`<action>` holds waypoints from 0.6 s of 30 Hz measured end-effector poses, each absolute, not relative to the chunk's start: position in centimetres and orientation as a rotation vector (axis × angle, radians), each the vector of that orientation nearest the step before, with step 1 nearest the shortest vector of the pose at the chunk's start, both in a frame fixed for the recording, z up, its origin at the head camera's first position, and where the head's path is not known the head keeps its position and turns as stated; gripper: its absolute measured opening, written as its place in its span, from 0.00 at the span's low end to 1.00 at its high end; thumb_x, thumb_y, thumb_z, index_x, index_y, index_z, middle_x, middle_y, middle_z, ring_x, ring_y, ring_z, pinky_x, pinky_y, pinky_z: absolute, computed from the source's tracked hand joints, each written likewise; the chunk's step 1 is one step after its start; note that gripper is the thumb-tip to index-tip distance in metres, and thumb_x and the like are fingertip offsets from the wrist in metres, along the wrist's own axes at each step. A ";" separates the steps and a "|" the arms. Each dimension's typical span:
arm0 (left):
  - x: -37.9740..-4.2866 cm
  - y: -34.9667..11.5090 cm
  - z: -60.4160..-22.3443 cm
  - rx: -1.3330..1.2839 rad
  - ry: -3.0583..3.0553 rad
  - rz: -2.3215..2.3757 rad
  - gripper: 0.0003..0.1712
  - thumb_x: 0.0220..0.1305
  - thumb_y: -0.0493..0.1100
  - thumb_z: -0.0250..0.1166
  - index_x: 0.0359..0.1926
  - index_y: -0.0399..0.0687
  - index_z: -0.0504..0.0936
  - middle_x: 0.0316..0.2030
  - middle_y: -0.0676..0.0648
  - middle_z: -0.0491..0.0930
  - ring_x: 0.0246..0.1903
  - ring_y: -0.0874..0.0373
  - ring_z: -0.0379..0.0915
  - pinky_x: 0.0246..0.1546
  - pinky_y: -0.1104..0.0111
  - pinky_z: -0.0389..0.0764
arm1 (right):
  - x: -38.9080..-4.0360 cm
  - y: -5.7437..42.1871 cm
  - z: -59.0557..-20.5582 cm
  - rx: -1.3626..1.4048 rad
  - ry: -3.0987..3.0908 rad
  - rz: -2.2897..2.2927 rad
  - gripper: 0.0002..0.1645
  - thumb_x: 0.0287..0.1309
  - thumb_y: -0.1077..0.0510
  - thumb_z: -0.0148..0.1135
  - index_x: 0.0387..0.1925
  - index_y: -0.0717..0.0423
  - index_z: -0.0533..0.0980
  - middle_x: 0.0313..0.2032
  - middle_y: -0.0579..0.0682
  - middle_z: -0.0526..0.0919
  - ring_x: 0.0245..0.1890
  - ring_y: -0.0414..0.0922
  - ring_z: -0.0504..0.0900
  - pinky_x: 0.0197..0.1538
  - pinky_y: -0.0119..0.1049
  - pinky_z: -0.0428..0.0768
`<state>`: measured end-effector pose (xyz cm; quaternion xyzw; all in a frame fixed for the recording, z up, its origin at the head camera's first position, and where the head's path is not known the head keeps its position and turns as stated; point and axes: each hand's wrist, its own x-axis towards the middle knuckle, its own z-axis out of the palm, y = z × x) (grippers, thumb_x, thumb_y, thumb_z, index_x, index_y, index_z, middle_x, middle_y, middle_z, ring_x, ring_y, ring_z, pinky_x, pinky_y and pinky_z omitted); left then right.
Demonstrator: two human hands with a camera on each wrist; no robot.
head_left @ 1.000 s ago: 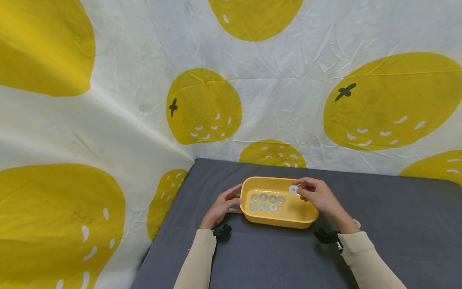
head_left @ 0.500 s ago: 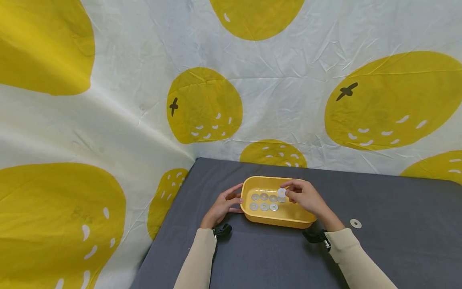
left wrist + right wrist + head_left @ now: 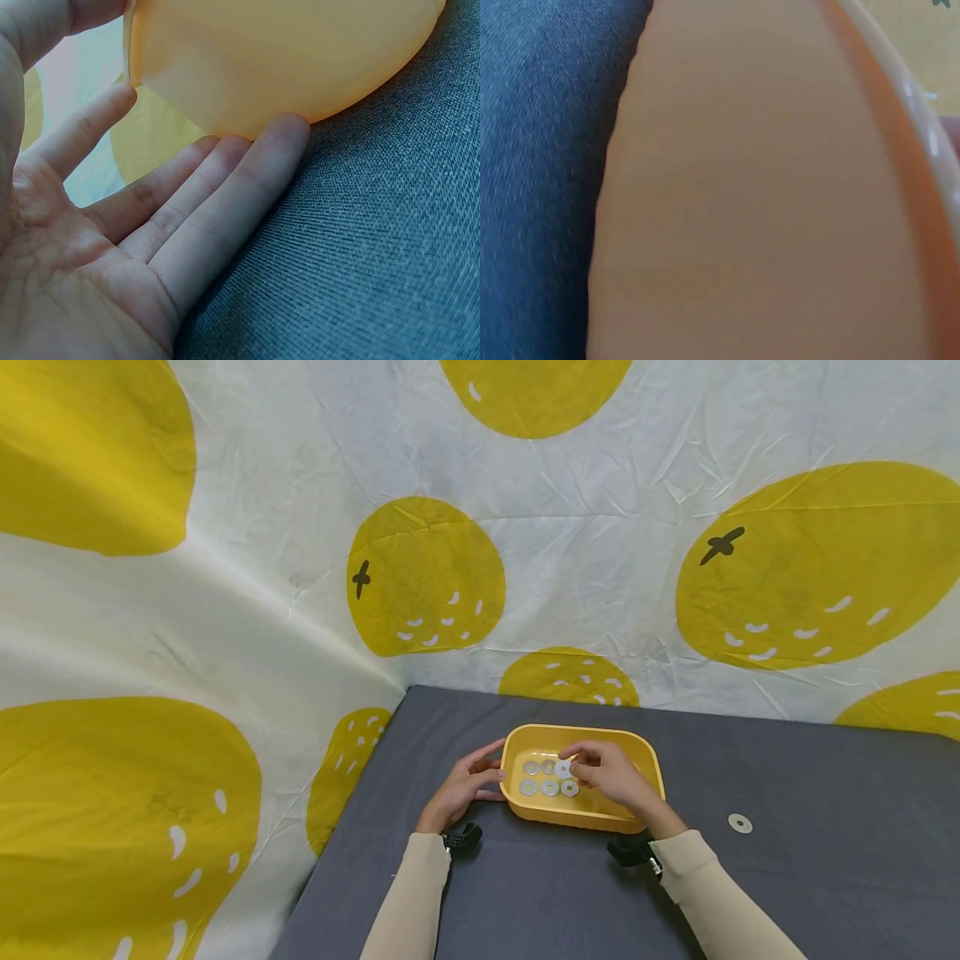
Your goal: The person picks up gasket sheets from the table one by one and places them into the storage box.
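Note:
A yellow plastic tub [image 3: 641, 747] stands on the grey cloth. Inside it, silver flat washers [image 3: 528, 787] lie in two rows towards the left end. My right hand [image 3: 611, 777] reaches in over the right side and pinches a paler washer [image 3: 563, 769] between thumb and fingers, low over the upper row's right end; the hand hides part of that row. At the tub's left end my left hand [image 3: 463, 785] rests against the wall. In the left wrist view, its fingers [image 3: 225, 217] extend nearly straight to the tub's outer wall [image 3: 277, 60].
Another washer [image 3: 739, 823] lies on the grey cloth [image 3: 825, 860] right of the tub. A fruit-printed curtain [image 3: 585, 585] hangs behind and along the left. The right wrist view mostly shows the tub's outer side [image 3: 757, 187], with the right hand's work out of sight.
My right hand has moved left and slightly down inside the tub with the pinched washer. The loose washer on the cloth has come into full view. My left hand stays put.

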<state>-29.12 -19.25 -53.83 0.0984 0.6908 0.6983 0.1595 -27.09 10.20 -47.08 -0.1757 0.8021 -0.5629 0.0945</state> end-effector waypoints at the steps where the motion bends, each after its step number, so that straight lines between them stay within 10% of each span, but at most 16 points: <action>1: -29.1 -19.3 -53.8 0.281 1.975 1.996 0.37 0.68 0.44 0.69 0.74 0.69 0.69 0.64 0.38 0.76 0.52 0.49 0.84 0.48 0.53 0.89 | -27.2 10.0 -47.2 -0.528 2.377 -1.667 0.15 0.69 0.68 0.59 0.54 0.71 0.79 0.35 0.65 0.82 0.30 0.50 0.79 0.35 0.38 0.85; 18: -29.2 -19.2 -53.7 0.269 1.971 1.996 0.36 0.68 0.43 0.69 0.74 0.69 0.69 0.64 0.38 0.76 0.55 0.49 0.82 0.48 0.52 0.89 | -28.0 7.2 -48.4 -0.532 2.392 -1.511 0.12 0.65 0.69 0.60 0.48 0.67 0.83 0.32 0.65 0.82 0.26 0.49 0.77 0.29 0.33 0.77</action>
